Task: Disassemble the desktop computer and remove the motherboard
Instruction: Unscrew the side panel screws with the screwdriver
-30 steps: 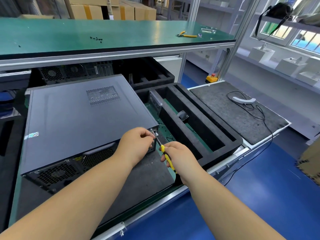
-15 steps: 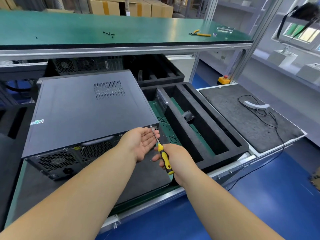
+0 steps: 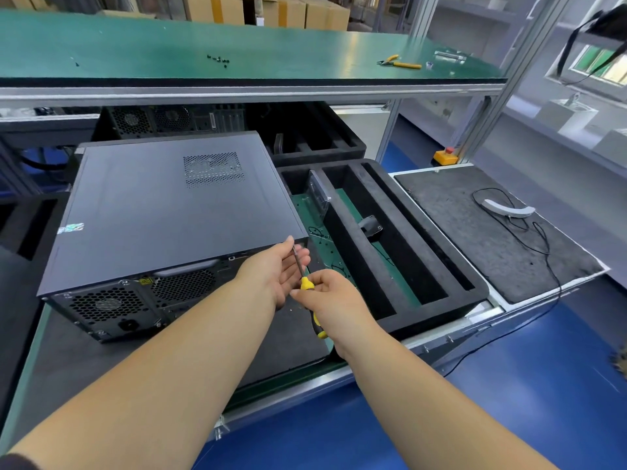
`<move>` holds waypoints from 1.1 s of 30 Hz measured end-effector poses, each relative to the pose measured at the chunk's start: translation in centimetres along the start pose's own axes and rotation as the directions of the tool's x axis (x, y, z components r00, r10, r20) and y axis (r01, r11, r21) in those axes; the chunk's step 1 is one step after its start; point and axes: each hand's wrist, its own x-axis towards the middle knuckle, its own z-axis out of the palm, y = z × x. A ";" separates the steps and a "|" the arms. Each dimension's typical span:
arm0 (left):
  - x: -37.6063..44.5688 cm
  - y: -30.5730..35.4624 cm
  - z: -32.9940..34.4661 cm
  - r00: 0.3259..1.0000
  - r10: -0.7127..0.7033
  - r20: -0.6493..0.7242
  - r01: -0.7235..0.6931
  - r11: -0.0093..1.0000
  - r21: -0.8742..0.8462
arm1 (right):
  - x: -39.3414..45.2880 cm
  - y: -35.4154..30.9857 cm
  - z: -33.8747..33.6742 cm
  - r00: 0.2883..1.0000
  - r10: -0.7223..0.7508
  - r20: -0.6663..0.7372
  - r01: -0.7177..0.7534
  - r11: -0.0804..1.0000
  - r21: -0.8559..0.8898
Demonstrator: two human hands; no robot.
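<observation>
Your dark grey steel desktop computer case (image 3: 176, 212) lies on its side on a dark foam mat at the left of the green-edged bench (image 3: 278, 378), its perforated rear panel facing you. Judge it heavy, stiff and sharp along its sheet-metal seams; lift it only by the solid bottom corners, never by the thin side cover. That cover is still on, so the motherboard inside is hidden; expect it to be fragile and take it by its edges.

Your right hand (image 3: 334, 295) curls round the yellow-and-black handled screwdriver (image 3: 307, 286), shaft pointing up toward the case's near right corner. Your left hand (image 3: 280, 269) is spread, palm up, fingers lightly against the shaft; whether a screw sits there is too small to tell.

Just right of the case stands a black foam tray with long slots (image 3: 420, 266), crowding your elbow. Farther right, a grey curved handle with a thin black cable (image 3: 507, 210) lies on a separate pad. Loose black screws (image 3: 219, 59) and yellow-handled pliers (image 3: 400, 63) rest on the upper shelf.
</observation>
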 end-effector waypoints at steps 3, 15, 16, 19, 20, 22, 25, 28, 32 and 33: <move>0.1 -0.2 0.1 1.000 0.014 -0.014 -0.014 1.000 -0.014 | 0.1 0.0 -0.1 1.000 0.009 0.017 -0.009 1.000 -0.002; 0.5 -0.7 -0.5 0.998 0.055 -0.012 -0.054 0.998 0.018 | 0.2 1.3 -1.9 0.998 -0.052 0.019 0.053 0.997 -0.047; 0.5 -0.7 -0.5 0.998 0.057 -0.006 -0.057 0.998 0.013 | 0.2 1.5 -2.0 0.998 -0.064 0.014 0.064 0.996 -0.056; 0.6 -0.8 -0.4 0.998 0.062 0.021 -0.062 0.998 -0.013 | 0.5 1.8 -2.2 0.997 -0.074 -0.006 0.074 0.996 -0.055; 0.6 -0.8 -0.3 0.998 0.063 0.028 -0.062 0.998 -0.020 | 0.5 1.8 -2.2 0.998 -0.067 -0.007 0.066 0.997 -0.042; 0.5 -0.8 -0.3 0.997 0.062 0.035 -0.061 0.998 -0.023 | 0.6 1.8 -2.2 0.998 -0.055 -0.002 0.055 0.998 -0.017; 0.4 -0.7 -0.4 0.997 0.055 0.052 -0.054 0.999 -0.005 | 0.7 1.7 -2.1 0.998 -0.062 0.009 0.062 0.998 -0.010; 0.1 -0.6 -0.7 0.998 0.031 0.052 -0.031 0.999 0.007 | 0.7 1.6 -1.8 0.997 -0.063 0.042 0.065 0.997 -0.032; -0.3 -0.2 -0.9 1.000 0.004 0.013 -0.004 1.000 0.001 | 0.8 1.5 -1.5 0.997 -0.050 0.064 0.054 0.997 -0.061; -0.4 -0.1 -0.8 1.000 0.002 0.011 -0.002 1.000 0.001 | 0.8 1.4 -1.5 0.997 -0.047 0.065 0.051 0.997 -0.056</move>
